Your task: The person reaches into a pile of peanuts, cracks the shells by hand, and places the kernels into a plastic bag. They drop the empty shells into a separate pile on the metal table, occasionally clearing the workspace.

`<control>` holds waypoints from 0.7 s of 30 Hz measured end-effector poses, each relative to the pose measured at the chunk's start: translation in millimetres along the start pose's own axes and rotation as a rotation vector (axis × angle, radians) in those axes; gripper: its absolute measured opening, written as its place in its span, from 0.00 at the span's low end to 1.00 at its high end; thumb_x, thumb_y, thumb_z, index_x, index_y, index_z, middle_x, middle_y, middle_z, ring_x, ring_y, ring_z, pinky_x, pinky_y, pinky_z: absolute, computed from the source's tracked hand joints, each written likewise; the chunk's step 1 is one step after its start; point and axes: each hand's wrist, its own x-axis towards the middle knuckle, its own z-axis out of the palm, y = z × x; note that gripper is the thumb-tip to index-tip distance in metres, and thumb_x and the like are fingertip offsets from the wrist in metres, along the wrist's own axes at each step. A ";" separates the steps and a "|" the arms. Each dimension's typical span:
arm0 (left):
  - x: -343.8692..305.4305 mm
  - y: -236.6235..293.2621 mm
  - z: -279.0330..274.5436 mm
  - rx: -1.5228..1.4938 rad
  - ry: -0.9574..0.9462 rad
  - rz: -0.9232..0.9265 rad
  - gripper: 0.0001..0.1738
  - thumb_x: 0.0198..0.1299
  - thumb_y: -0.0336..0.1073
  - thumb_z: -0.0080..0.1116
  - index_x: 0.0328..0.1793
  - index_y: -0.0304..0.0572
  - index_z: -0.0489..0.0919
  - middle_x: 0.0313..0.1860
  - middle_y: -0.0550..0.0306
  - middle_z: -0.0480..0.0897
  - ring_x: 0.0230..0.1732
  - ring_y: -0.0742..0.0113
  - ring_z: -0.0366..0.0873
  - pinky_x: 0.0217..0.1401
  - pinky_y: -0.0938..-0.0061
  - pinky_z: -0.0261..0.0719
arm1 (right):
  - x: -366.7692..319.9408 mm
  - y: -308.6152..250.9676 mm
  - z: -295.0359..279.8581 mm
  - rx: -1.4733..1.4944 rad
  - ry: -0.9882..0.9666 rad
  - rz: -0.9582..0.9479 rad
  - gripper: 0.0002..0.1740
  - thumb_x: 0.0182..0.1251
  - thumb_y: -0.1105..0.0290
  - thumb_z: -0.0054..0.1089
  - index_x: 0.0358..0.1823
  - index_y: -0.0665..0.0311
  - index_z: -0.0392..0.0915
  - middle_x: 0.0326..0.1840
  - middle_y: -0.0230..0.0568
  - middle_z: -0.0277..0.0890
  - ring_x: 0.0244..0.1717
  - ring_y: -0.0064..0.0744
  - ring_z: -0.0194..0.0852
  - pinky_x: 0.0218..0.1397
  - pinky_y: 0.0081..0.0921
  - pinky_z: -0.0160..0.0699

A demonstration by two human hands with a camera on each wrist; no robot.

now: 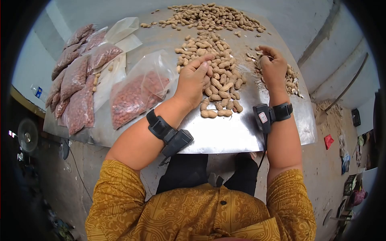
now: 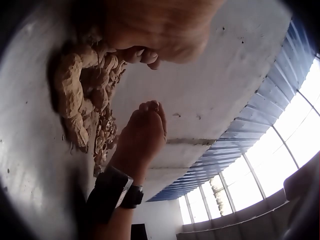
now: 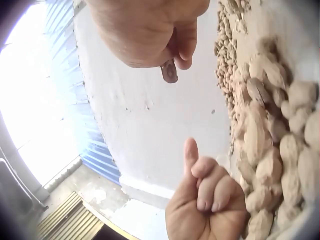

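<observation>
My left hand [image 1: 195, 80] is raised over the near part of a heap of unshelled peanuts [image 1: 221, 82]. In the right wrist view, that left hand [image 3: 207, 200] has its index finger extended and the other fingers curled against the palm; nothing shows in it, and the inside of the palm is hidden. My right hand [image 1: 274, 70] hovers above a pile of broken peanut shells [image 1: 293, 82]. Its fingertips pinch a small brown piece of peanut shell [image 3: 170, 74], seen poking out below the fingers. The left wrist view shows the right hand [image 2: 142, 130] with bent fingers.
A larger peanut heap [image 1: 213, 18] lies at the table's far end. To the left, an open plastic bag [image 1: 138, 100] holds reddish kernels, beside several filled bags [image 1: 74, 76] stacked together. A few loose peanuts [image 1: 95, 82] lie among them. The metal table's [image 1: 217, 136] front edge is near my body.
</observation>
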 end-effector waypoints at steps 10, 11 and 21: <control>-0.3 3.6 -1.1 0.010 0.035 0.012 0.15 0.66 0.31 0.48 0.58 0.36 0.72 0.29 0.63 0.71 0.18 0.82 0.57 0.20 0.88 0.56 | -22.1 -45.3 -1.9 -0.006 -0.815 -0.247 0.08 0.42 0.76 0.64 0.29 0.62 0.82 0.40 0.33 0.73 0.49 0.33 0.68 0.53 0.27 0.69; -0.4 3.3 -1.5 0.011 0.032 0.015 0.15 0.66 0.31 0.48 0.58 0.36 0.72 0.29 0.64 0.71 0.18 0.83 0.57 0.20 0.88 0.56 | -22.4 -46.3 0.1 0.014 -0.836 -0.224 0.08 0.42 0.76 0.64 0.29 0.62 0.82 0.41 0.34 0.73 0.49 0.33 0.68 0.53 0.27 0.69; -1.2 3.9 -0.1 0.024 0.035 0.009 0.15 0.66 0.32 0.48 0.57 0.37 0.72 0.29 0.64 0.71 0.18 0.83 0.58 0.20 0.88 0.57 | -21.1 -43.9 -0.6 0.059 -0.891 -0.201 0.09 0.42 0.75 0.66 0.29 0.64 0.81 0.40 0.35 0.73 0.45 0.32 0.70 0.49 0.25 0.72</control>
